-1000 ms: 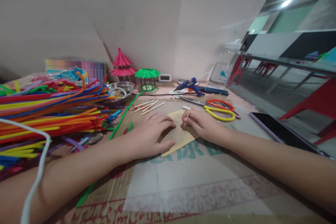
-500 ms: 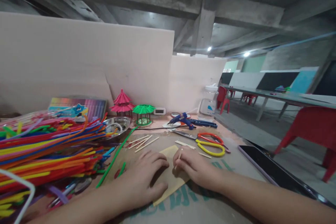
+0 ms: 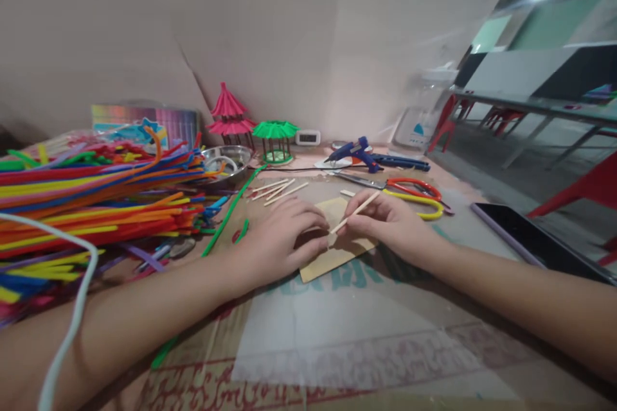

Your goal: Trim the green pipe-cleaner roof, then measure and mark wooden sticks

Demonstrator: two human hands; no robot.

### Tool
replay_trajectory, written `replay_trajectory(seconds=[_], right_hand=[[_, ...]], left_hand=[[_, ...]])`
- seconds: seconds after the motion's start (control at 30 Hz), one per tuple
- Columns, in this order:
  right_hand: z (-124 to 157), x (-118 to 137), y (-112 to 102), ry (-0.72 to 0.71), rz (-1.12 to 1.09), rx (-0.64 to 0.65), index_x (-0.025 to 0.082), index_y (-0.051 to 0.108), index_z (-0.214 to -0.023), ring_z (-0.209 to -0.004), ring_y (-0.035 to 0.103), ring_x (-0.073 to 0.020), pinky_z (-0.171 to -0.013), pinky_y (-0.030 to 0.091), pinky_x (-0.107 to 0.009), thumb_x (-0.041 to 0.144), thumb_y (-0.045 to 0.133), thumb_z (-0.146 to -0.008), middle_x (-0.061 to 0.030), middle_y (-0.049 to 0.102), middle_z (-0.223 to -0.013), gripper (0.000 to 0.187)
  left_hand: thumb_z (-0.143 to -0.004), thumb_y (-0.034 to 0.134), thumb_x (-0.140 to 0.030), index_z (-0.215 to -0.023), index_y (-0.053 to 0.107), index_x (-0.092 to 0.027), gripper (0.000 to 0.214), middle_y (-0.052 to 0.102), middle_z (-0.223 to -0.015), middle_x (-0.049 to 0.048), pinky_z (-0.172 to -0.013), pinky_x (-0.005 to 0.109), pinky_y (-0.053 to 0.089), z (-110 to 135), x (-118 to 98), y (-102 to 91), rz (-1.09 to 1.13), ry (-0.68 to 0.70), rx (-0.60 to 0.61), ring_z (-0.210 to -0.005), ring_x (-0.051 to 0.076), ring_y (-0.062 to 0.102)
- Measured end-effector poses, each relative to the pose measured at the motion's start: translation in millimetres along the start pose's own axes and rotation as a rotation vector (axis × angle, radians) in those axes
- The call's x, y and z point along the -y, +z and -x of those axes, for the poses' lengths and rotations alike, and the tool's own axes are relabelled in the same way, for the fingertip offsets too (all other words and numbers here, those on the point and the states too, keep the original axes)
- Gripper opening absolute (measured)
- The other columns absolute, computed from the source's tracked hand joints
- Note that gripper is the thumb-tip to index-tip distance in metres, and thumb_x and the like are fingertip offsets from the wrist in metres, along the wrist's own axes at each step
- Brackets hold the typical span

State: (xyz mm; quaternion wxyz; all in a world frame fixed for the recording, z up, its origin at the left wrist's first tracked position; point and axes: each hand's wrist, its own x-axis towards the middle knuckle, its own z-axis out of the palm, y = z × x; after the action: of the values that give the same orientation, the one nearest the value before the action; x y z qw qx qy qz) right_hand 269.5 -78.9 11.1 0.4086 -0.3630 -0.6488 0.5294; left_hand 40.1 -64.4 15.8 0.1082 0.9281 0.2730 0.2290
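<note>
Faces smooth, pale panels (image 3: 270, 32) upright behind the yellow sheet (image 3: 340, 253), with red chairs (image 3: 581, 189) and a long grey table (image 3: 535, 104) well apart from it to the right. Has beneath the yellow sheet flat brown cardboard (image 3: 193, 392), printed in red and green, partly overlaid by a whitish, translucent layer (image 3: 308, 347).

Pinches a slim, straight, pale wooden stick (image 3: 361, 209) over the yellow sheet, thumb and fingertips of the right hand (image 3: 388, 221) closed on it, slanted upward to the right. Spreads the left hand (image 3: 282, 237) palm down over the left edge of the yellow sheet, thumb parted from loosely curved fingers, with nothing visible in the gap; cannot tell whether touching the stick's lower end. Angles both bare forearms inward from the near side of the sheet, wrists low.

Has thin loose sticks (image 3: 286, 194) behind the sheet to the left; behind it to the right, scissors (image 3: 384, 188) with rounded orange and yellow loops, then a blue glue gun (image 3: 354, 151). Shows, left of the sheet, heaped bright pipe cleaners (image 3: 106, 173) near a shiny metal bowl (image 3: 241, 170); farther behind, pink (image 3: 229, 109) and green (image 3: 274, 130) pleated-roof pavilions on slender brown posts.
</note>
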Motion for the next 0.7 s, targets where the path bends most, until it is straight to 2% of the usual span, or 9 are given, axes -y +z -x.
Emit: replay_trajectory(seconds=[0.13,0.27,0.47,0.7], right_hand=[[3,3,2,0.065,-0.036,0.030,0.022,0.061,-0.084,-0.078,0.074,-0.0180,-0.075,0.057,-0.031,0.036,0.077,-0.081,-0.0014,0.076,-0.077,0.022],[3,0,0,0.056,-0.035,0.007,0.021,0.064,-0.082,-0.073,0.073,-0.0167,-0.072,0.057,-0.031,0.035,0.079,-0.079,-0.0010,0.075,-0.076,0.020],[1,-7,-5,0.084,-0.050,0.038,0.021,0.066,-0.085,-0.074,0.072,-0.0164,-0.073,0.058,-0.031,0.041,0.078,-0.082,-0.0013,0.075,-0.077,0.023],[-2,-12,-10,0.107,-0.130,0.112,0.022,0.068,-0.088,-0.077,0.071,-0.0168,-0.075,0.058,-0.031,0.042,0.078,-0.081,-0.0014,0.075,-0.083,0.024]], left_hand=[[-0.098,0.055,-0.030,-0.097,0.069,-0.019,0.018,0.067,-0.103,0.0063,-0.095,0.038,0.044,1,-3,-1.5,0.000,0.089,-0.062,-0.100,0.020,0.059],[-0.098,0.056,-0.027,-0.093,0.068,-0.020,0.015,0.067,-0.099,0.0039,-0.105,0.042,0.038,2,-4,-1.6,-0.002,0.143,-0.068,-0.097,0.018,0.061],[-0.097,0.060,-0.028,-0.092,0.067,-0.022,0.010,0.070,-0.098,0.0006,-0.115,0.043,0.031,3,-7,-2.9,0.012,0.171,-0.089,-0.097,0.016,0.063],[-0.095,0.063,-0.023,-0.093,0.066,-0.021,0.005,0.070,-0.097,0.0013,-0.112,0.040,0.035,3,-10,-3.4,0.055,0.183,-0.139,-0.097,0.015,0.064]])
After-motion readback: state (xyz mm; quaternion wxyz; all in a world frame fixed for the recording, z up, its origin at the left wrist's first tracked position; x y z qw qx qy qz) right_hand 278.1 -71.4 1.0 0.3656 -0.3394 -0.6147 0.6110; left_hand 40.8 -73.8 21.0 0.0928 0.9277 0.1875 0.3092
